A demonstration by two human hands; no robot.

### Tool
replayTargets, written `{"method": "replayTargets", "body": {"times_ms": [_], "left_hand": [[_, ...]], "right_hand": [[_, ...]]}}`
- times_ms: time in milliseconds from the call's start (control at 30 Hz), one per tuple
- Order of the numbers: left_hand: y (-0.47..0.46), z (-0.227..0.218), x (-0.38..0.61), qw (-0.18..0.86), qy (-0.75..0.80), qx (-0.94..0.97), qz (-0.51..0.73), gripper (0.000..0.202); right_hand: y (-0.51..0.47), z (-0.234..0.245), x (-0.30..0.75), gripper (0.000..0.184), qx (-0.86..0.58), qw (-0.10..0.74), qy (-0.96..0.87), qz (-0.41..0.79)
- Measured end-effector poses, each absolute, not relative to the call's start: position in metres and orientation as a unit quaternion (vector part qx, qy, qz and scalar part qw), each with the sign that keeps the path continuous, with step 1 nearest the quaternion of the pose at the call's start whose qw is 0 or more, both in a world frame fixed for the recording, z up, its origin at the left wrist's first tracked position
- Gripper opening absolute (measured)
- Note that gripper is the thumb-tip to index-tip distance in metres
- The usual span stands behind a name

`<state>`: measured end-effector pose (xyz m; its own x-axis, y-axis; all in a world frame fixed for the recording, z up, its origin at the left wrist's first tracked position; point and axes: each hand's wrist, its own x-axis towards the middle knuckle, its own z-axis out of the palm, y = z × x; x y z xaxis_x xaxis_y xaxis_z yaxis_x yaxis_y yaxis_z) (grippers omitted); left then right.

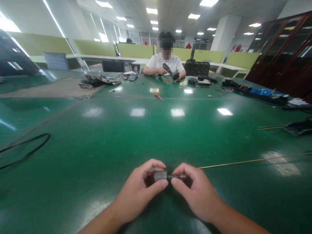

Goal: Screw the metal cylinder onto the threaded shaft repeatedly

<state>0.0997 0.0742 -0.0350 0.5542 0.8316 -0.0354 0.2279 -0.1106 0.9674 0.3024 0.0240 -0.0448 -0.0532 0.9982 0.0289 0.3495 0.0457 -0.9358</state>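
Note:
Low over the near edge of the green table [156, 130], both hands meet on one small part. My left hand [138, 191] pinches the grey metal cylinder [160, 175] between thumb and fingers. My right hand [195, 191] pinches the thin dark shaft end [176, 176] that sticks out of it. The piece lies level between the two hands, just above the tabletop.
A thin brass rod [253, 160] lies to the right, a black cable [26, 149] loops at the left. An orange-handled screwdriver [158, 96] lies mid-table. A person in a white shirt [165, 65] sits across, holding a black tool. Parts and tools [263, 92] crowd the far right.

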Motion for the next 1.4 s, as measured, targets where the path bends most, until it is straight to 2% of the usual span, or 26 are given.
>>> {"method": "replayTargets", "body": {"times_ms": [833,1033,1400], "left_hand": [[0.074,-0.0362,0.1012,0.557,0.385,0.679,0.284,0.029],[0.0743,-0.0342,0.1009,0.556,0.386,0.677,0.289,0.023],[0.0745,-0.0328,0.1016,0.553,0.386,0.676,0.298,0.022]], "right_hand": [[0.0257,-0.0467,0.3046,0.019,-0.546,0.407,-0.595,0.427],[0.0252,-0.0478,0.3046,0.023,-0.545,0.412,-0.588,0.433],[0.025,-0.0489,0.3055,0.02,-0.544,0.418,-0.583,0.435]]}}
